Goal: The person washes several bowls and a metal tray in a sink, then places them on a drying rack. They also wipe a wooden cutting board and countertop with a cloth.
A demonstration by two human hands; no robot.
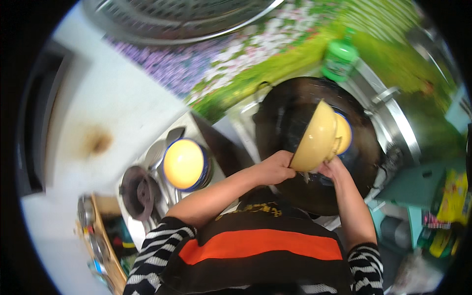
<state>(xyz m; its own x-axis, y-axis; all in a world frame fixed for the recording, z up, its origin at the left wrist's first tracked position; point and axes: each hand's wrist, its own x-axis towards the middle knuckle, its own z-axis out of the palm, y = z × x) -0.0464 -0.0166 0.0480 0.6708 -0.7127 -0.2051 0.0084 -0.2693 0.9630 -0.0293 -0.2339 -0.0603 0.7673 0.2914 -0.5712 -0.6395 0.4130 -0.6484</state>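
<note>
A large yellow bowl is tilted on its side above a dark wok. My left hand grips the bowl's lower rim, thumb on the outer wall. On the other side, my right hand holds the bowl near its foot ring, some fingers hidden behind it. A little water seems to drip below the bowl. Inside the wok, a second yellow bowl with a blue rim is partly covered by the held one.
Blue-rimmed yellow bowls stand stacked at left, beside a dark round container and metal utensils. Behind the wok is a green pump bottle. A perforated metal steamer tray occupies the top. A turquoise rack stands at right.
</note>
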